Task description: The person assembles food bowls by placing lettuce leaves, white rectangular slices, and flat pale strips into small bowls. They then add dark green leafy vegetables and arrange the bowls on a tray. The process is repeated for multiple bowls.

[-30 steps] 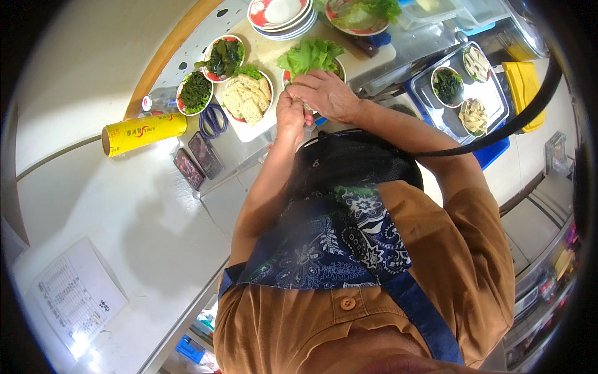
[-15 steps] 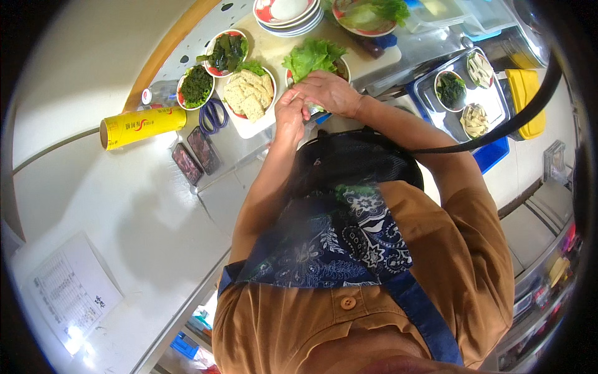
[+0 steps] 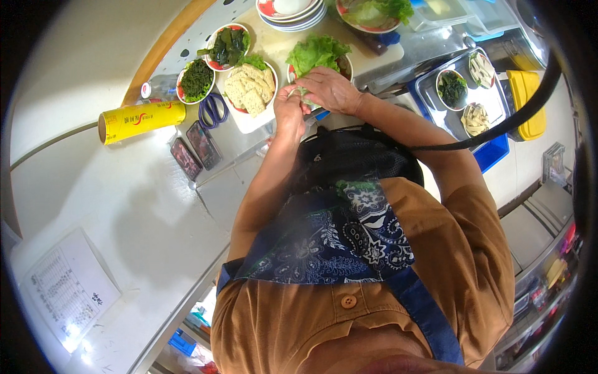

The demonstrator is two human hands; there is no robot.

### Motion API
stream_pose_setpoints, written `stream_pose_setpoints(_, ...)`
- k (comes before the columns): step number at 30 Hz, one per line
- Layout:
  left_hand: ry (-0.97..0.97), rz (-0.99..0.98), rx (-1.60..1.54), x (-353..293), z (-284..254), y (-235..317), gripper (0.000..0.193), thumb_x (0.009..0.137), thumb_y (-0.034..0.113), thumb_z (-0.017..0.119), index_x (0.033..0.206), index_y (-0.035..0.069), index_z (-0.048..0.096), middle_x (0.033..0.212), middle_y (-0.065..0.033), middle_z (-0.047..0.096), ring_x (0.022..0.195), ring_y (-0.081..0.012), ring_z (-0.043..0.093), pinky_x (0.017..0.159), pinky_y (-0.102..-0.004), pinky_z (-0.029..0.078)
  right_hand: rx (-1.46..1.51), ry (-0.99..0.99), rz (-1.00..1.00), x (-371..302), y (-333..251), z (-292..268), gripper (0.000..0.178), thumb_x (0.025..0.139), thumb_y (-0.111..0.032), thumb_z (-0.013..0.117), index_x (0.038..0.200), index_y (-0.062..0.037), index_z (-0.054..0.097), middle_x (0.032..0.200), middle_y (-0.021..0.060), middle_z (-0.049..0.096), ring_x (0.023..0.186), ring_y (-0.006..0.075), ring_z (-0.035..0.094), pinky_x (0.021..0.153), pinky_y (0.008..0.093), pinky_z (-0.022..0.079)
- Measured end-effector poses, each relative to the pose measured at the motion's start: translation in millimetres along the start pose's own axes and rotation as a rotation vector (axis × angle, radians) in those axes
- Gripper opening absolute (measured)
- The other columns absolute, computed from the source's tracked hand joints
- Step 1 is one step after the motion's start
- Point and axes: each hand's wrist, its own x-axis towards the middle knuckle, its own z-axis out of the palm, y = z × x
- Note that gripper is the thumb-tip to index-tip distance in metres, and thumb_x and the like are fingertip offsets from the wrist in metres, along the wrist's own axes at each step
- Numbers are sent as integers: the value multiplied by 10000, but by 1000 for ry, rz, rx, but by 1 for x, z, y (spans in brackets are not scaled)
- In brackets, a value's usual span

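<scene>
At the near edge of a bowl (image 3: 350,65) that holds a frilly green lettuce leaf (image 3: 317,53), both hands meet. My left hand (image 3: 289,113) is closed, with a pale green piece of lettuce (image 3: 303,92) showing between its fingers and the other hand. My right hand (image 3: 330,89) lies over that same piece, its fingers bent down onto it; the fingertips are partly hidden. Just left of the hands stands a bowl of pale tofu slices (image 3: 251,90) with a bit of lettuce behind them.
Bowls of dark seaweed (image 3: 229,47) and chopped greens (image 3: 197,81) stand at the far left. Nearby lie blue-handled scissors (image 3: 213,111), a yellow film roll (image 3: 142,121) and two dark packs (image 3: 204,144). Stacked plates (image 3: 291,19) stand behind; right is a metal tray (image 3: 492,118) with several bowls.
The right hand's fingers have shifted slightly over the lettuce piece, and more pale green shows between the hands. The bowls stay in place; the whole view has tilted a little.
</scene>
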Motion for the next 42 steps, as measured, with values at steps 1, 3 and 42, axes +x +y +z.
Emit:
stream_pose_setpoints(1, 13, 14, -4, -1, 0, -2, 89, 961, 31, 420, 994, 15, 501, 761, -59, 541, 498, -106, 419, 432, -264, 394, 11, -13, 12, 0, -1, 0, 285, 760, -169, 625, 1020, -70, 566, 902, 111, 591, 887, 313, 563, 811, 399, 446)
stream_pose_setpoints(3, 36, 65, -18, -3, 1, -5, 75, 962, 20, 417, 1002, 15, 480, 771, -68, 534, 507, -110, 426, 440, -263, 401, 36, -49, 12, 1, -1, -2, 307, 741, -162, 653, 1019, -68, 564, 904, 119, 586, 894, 321, 558, 818, 408, 442)
stream_pose_setpoints(42, -594, 931, 1294, -41, 87, 41, 256, 775, 107, 669, 1008, 35, 589, 1085, -163, 561, 1015, -350, 540, 855, -413, 444, 1633, 265, 1184, -38, -4, -70, 385, 949, -394, 509, 1082, -37, 565, 941, 67, 590, 864, 173, 584, 725, 320, 511)
